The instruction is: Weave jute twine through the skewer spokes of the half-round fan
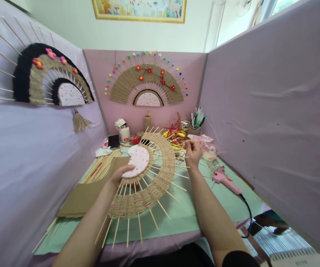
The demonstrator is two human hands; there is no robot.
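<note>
A half-round woven fan [169, 159] of tan cord on thin wooden sticks hangs tilted above the table. At its centre is a white half-circle [139, 159] with pink dots. My left hand [121, 176] grips the fan there, thumb on the dotted face and the other fingers mostly hidden behind. My right hand [192, 152] is raised at the fan's right edge, close to the stick ends, with thumb and fingertips pinched together. What it pinches, if anything, is too small to tell.
A pink glue gun [226, 181] with a black cord lies at right. Brown card [83, 200] and loose sticks [100, 168] lie at left. A white bottle [124, 132], coloured pipe cleaners [176, 129] and a tool pot [195, 129] stand behind. Finished fans [115, 89] hang on the partitions.
</note>
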